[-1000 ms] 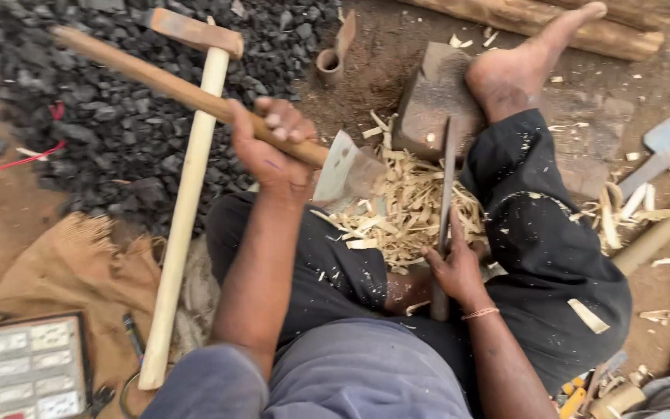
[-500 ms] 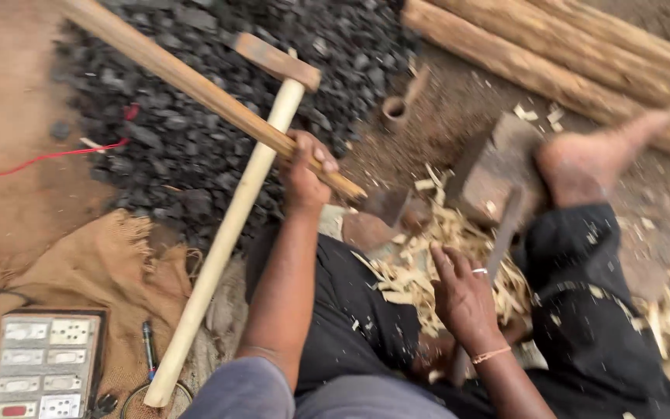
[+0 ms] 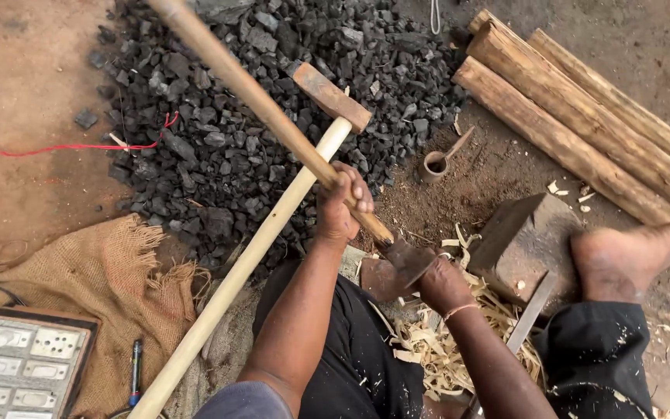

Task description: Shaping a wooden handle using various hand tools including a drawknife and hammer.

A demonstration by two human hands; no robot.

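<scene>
The adze (image 3: 397, 260) was low, just above the pile of wood shavings (image 3: 443, 341) between the person's legs. Its long wooden handle (image 3: 257, 101) pointed up and away over the coal pile (image 3: 234, 116). The left hand (image 3: 340, 203) was closed tight around the handle near the blade. The right hand (image 3: 443, 283) sat right by the metal head, touching it; I could not tell if it was gripping. A bare foot (image 3: 630, 260) pressed beside a wooden block (image 3: 525, 240). A hammer (image 3: 327, 97) leaned nearby. The blade was very close to the right hand, so a slip could cut the fingers.
</scene>
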